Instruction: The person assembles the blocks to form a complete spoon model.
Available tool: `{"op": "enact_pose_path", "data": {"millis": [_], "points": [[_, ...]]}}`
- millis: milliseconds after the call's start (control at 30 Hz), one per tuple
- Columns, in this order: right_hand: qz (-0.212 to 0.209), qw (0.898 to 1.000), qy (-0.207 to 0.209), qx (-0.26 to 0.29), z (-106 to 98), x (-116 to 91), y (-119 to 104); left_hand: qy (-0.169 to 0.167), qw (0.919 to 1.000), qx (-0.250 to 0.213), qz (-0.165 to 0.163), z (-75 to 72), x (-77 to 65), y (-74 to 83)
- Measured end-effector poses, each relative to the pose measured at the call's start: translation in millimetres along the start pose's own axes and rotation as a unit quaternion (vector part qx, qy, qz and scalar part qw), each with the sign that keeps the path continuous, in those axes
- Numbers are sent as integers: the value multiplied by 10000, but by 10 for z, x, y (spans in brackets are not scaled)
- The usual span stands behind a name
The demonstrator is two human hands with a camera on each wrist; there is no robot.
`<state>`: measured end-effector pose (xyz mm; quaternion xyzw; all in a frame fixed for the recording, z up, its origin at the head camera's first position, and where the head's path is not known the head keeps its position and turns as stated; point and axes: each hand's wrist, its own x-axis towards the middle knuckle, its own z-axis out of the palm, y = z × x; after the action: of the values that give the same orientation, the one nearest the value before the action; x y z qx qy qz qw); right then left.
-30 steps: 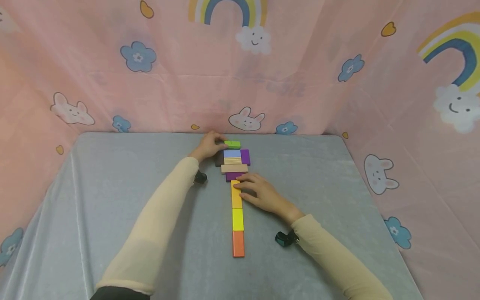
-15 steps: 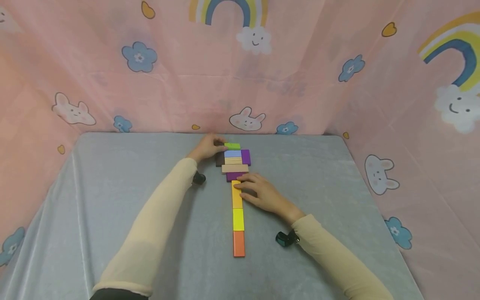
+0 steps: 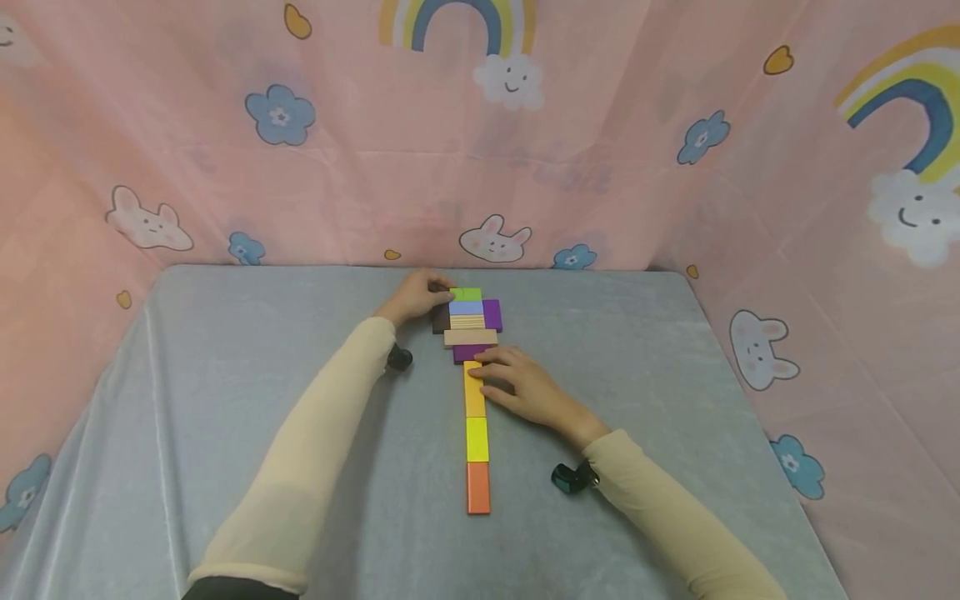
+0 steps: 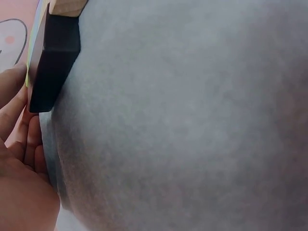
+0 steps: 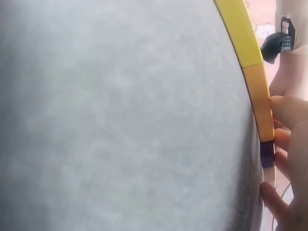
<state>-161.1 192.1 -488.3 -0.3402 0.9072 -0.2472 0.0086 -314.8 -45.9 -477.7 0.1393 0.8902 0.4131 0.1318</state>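
At the far end of a block figure, my left hand (image 3: 416, 296) pinches a green block (image 3: 467, 294), which lies against a blue block (image 3: 467, 307). Below the blue one are thin wooden strips (image 3: 467, 322), flanked by a black block (image 3: 441, 319) and a purple block (image 3: 492, 315). A beige block (image 3: 471, 337) and a second purple block (image 3: 465, 354) lie crosswise under these. My right hand (image 3: 528, 387) rests its fingertips on the amber block (image 3: 474, 398) and the lower purple block's edge. A yellow block (image 3: 477, 439) and an orange block (image 3: 477, 488) continue the column towards me.
Grey cloth (image 3: 615, 333) covers the table. Behind it hangs a pink curtain (image 3: 337, 200) with printed rainbows, rabbits and flowers, close to the far edge. Dark wrist cameras (image 3: 573, 477) sit at both wrists, near the cloth.
My left hand has drawn the green block slightly towards me, closing the gap to the blue block. The right hand has stayed in place on the column.
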Motion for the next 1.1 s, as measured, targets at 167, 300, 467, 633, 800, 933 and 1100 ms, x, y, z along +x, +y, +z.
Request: {"op": "enact_pose_path", "data": {"millis": [167,300,467,633,800,933,1100], "points": [[6,10000,5,-23,0,-1,-8,1,10000,10,47,11,30,-32],[53,10000,-7,11,-3,1,-12,-28,10000,-36,7,28,59,-48],[32,10000,12,58,0,0,-3,76,9999,-99,-7,53,56,-37],[-16,10000,17,59,11,0,12,175,9998,78,-79,60,24,19],[-54,10000,63,2,12,0,12,195,9992,308,-147,58,17,51],[7,10000,31,-16,9,0,11,158,9992,316,-189,55,14,61],[53,10000,-2,-4,2,2,-2,136,9992,278,-249,56,9,57]]}}
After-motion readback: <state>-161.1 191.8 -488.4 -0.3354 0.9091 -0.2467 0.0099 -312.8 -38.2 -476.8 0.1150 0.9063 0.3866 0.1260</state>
